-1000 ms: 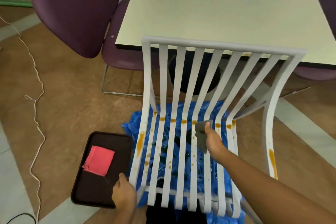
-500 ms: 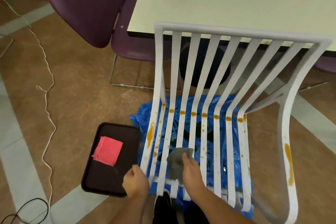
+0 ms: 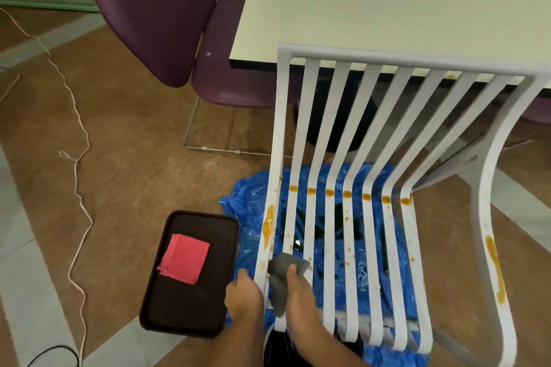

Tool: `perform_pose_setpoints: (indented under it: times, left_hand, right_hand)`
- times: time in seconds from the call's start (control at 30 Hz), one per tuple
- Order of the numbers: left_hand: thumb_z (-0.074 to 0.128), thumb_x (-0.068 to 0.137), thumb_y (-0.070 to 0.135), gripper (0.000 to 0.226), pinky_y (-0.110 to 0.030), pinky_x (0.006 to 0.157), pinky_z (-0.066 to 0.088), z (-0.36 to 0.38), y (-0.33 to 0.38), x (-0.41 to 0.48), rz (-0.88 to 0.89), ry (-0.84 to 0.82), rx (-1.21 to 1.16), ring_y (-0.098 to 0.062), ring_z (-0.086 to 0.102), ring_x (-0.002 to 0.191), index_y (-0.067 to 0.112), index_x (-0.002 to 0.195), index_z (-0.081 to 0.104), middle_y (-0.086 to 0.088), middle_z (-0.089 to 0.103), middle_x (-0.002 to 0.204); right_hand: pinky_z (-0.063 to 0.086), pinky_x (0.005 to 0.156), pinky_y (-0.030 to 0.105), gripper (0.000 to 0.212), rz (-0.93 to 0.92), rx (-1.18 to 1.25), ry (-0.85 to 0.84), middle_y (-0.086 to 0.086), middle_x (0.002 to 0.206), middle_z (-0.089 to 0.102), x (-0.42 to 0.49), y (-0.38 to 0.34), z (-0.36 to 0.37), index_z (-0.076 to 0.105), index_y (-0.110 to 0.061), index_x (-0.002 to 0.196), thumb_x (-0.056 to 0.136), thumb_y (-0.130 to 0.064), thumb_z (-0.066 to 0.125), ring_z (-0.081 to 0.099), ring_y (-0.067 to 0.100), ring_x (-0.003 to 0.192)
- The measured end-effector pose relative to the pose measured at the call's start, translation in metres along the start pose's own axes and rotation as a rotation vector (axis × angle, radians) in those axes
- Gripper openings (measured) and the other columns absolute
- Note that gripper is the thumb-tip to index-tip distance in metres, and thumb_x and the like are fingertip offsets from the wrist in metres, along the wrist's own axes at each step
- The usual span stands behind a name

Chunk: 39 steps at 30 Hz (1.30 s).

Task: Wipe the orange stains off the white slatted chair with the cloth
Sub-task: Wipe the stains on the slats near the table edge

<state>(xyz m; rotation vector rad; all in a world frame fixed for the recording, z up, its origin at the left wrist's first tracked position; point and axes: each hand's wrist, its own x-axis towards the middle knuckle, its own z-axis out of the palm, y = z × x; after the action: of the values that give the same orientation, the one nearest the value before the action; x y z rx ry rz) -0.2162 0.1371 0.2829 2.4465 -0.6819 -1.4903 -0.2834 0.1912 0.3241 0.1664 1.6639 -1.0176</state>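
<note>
Item: cloth point(image 3: 281, 274), bunched, gripped by right hand point(image 3: 298, 287), pressed on slats of white slatted chair point(image 3: 417, 61); left hand point(image 3: 243, 292) beside it grips the chair's outer edge. Hazard: wadded cloth probably smears orange stains point(image 3: 347, 194) beyond the hands.

Matt white chair point(image 3: 387, 57) — glossy blue sheet point(image 3: 247, 217)
Plastic sheet shines, crinkled; grey cloth point(image 3: 281, 280) at six o'clock looks soft, dull.

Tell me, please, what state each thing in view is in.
Chair: orange stains on seat and arm.
Grey cloth: bunched against the left seat slats.
Right hand: grips the grey cloth.
Left hand: holds the chair's left edge.
Tray: on the floor.
Pink cloth: folded on the tray.
Blue sheet: spread under the chair.
</note>
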Motion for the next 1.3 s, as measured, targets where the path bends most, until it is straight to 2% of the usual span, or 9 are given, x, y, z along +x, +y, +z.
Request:
perform_pose_setpoints:
  times: [0.07,0.13,0.23,0.33,0.5,0.67,0.83,1.13,1.3]
  left_hand:
    - [0.047,0.094,0.031,0.038,-0.051,0.093,0.050,-0.001,-0.003,-0.001,0.022,0.051,-0.014,-0.042,0.061,0.096,0.002,0.100,0.071,-0.020,0.068,0.102]
    - [0.047,0.092,0.029,0.035,-0.053,0.090,0.052,0.000,-0.007,0.000,0.029,0.063,-0.062,-0.042,0.062,0.090,0.003,0.094,0.072,-0.020,0.069,0.096]
    - [0.048,0.092,0.023,0.032,-0.053,0.087,0.053,-0.003,-0.005,0.001,0.050,0.053,-0.113,-0.039,0.062,0.081,0.004,0.077,0.069,-0.017,0.069,0.082]
    - [0.049,0.094,0.018,0.035,-0.052,0.086,0.052,-0.003,-0.006,0.002,0.075,0.063,-0.152,-0.039,0.061,0.079,0.003,0.068,0.066,-0.016,0.067,0.076]
    - [0.049,0.090,0.027,0.037,-0.052,0.082,0.052,-0.001,-0.005,-0.001,0.100,0.094,-0.193,-0.040,0.062,0.078,0.004,0.064,0.062,-0.017,0.065,0.073]
    - [0.049,0.096,0.022,0.039,-0.053,0.083,0.052,0.002,-0.010,0.003,0.119,0.107,-0.168,-0.039,0.061,0.078,0.007,0.062,0.061,-0.015,0.065,0.072]
    - [0.048,0.095,0.014,0.034,-0.048,0.076,0.047,0.000,-0.008,0.003,0.122,0.095,-0.172,-0.038,0.057,0.076,0.002,0.066,0.059,-0.017,0.062,0.073]
    - [0.047,0.099,0.015,0.040,-0.041,0.072,0.042,0.001,-0.007,0.001,0.148,0.111,-0.188,-0.032,0.054,0.070,0.004,0.063,0.059,-0.013,0.060,0.071]
    - [0.046,0.100,0.015,0.040,-0.035,0.066,0.035,0.001,-0.005,-0.002,0.168,0.104,-0.200,-0.027,0.052,0.066,-0.001,0.066,0.059,-0.014,0.059,0.068]
  right_hand:
    - [0.041,0.112,0.044,0.055,-0.031,0.052,-0.009,0.004,0.138,0.056,-0.007,0.009,0.016,0.041,-0.023,0.148,0.100,-0.049,0.041,0.054,0.022,0.126]
    - [0.040,0.113,0.044,0.049,-0.132,0.047,0.008,-0.003,0.139,0.054,-0.007,0.021,0.023,0.040,-0.034,0.144,0.097,-0.050,0.044,0.052,0.017,0.128]
    - [0.049,0.104,0.037,0.024,-0.230,-0.042,-0.050,-0.007,0.122,0.062,-0.009,0.031,0.025,0.051,-0.037,0.122,0.100,-0.046,0.045,0.059,0.009,0.116]
    - [0.050,0.099,0.028,0.039,-0.345,-0.264,-0.080,-0.013,0.118,0.060,-0.002,0.038,0.020,0.060,-0.036,0.118,0.090,-0.060,0.047,0.058,0.000,0.112]
    - [0.056,0.085,0.032,0.010,-0.457,-0.427,-0.089,-0.014,0.108,0.059,0.029,0.025,0.006,0.072,-0.030,0.096,0.096,-0.032,0.062,0.063,0.008,0.097]
    - [0.049,0.071,0.016,0.020,-0.479,-0.447,-0.086,-0.002,0.095,0.057,0.037,0.009,0.005,0.065,-0.022,0.077,0.097,-0.020,0.063,0.058,0.003,0.082]
    - [0.043,0.064,0.016,0.045,-0.433,-0.476,-0.151,-0.010,0.070,0.051,0.023,0.022,0.001,0.054,-0.038,0.056,0.096,-0.021,0.065,0.049,0.004,0.067]
    - [0.038,0.061,0.014,0.051,-0.520,-0.485,-0.172,-0.018,0.059,0.052,0.053,-0.019,0.011,0.058,-0.049,0.053,0.096,-0.022,0.064,0.048,-0.001,0.060]
    - [0.049,0.063,0.026,0.031,-0.500,-0.434,-0.149,-0.014,0.065,0.065,0.065,-0.046,0.019,0.069,-0.038,0.068,0.097,-0.026,0.063,0.058,0.000,0.064]
